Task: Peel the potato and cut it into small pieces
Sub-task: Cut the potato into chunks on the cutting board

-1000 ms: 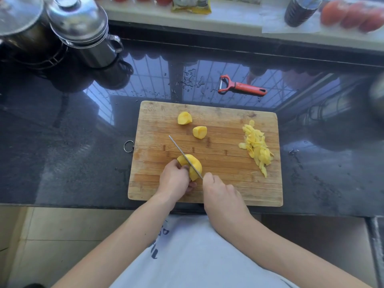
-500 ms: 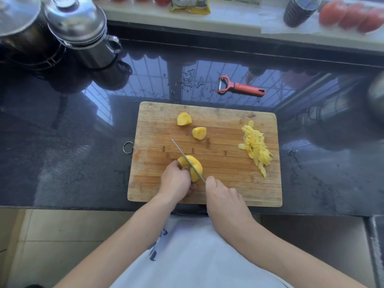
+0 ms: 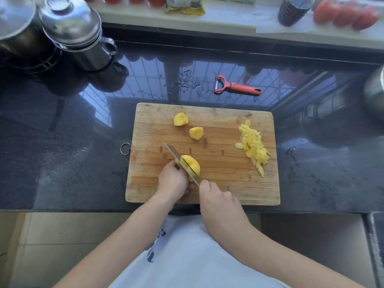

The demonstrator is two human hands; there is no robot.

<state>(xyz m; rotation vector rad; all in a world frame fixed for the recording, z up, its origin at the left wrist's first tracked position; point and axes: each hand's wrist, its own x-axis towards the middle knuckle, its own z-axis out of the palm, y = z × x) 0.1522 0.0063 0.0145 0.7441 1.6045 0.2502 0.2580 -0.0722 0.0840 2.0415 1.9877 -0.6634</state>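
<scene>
- Head view: the left hand (image 3: 173,180) is curling its fingers around the near-left side of the potato (image 3: 191,166), pinning it on the cutting board (image 3: 228,183), probably so it cannot roll under the blade.
- The right hand (image 3: 216,197) is wrapping closed around the handle of the knife (image 3: 179,160); the handle itself is hidden inside the fist.
- The blade is sitting in the potato, running diagonally from near-right to far-left, tip pointing far-left.
- The potato's long axis is lying roughly along that same diagonal, so the cut appears to be splitting it lengthwise.
- Two cut pieces (image 3: 196,133) are lying farther back, apart from the blade.
- The peels (image 3: 252,147) are piled at the right, likely to keep the cutting area free; the peeler (image 3: 236,86) is lying on the counter beyond the board.
</scene>
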